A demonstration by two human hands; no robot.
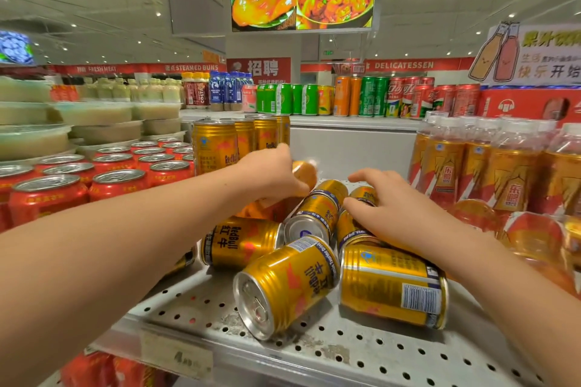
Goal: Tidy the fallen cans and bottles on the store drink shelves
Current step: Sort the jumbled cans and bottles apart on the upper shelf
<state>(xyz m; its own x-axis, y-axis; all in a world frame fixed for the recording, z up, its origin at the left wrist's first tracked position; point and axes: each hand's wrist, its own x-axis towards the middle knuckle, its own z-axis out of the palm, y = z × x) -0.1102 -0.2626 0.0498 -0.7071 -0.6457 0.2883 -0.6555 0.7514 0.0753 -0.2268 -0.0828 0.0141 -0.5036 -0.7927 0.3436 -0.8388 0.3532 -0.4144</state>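
Several gold Red Bull cans [284, 284] lie toppled in a heap on the perforated grey shelf [314, 352]. Upright gold cans [215, 148] stand in rows behind them on the left. My left hand [270, 170] reaches over the heap and grips a blurred orange bottle [305, 173], lifted a little above the cans. My right hand [393, 207] rests on top of the heap. Its thumb and fingers are spread over a fallen can [363, 195] without closing on it.
Red cans [118, 181] stand upright in rows on the left. Orange drink bottles [503, 173] stand on the right, with some lying in front of them [534, 236]. Behind runs a higher shelf of green, orange and red cans [371, 100]. A price tag [185, 355] hangs on the shelf edge.
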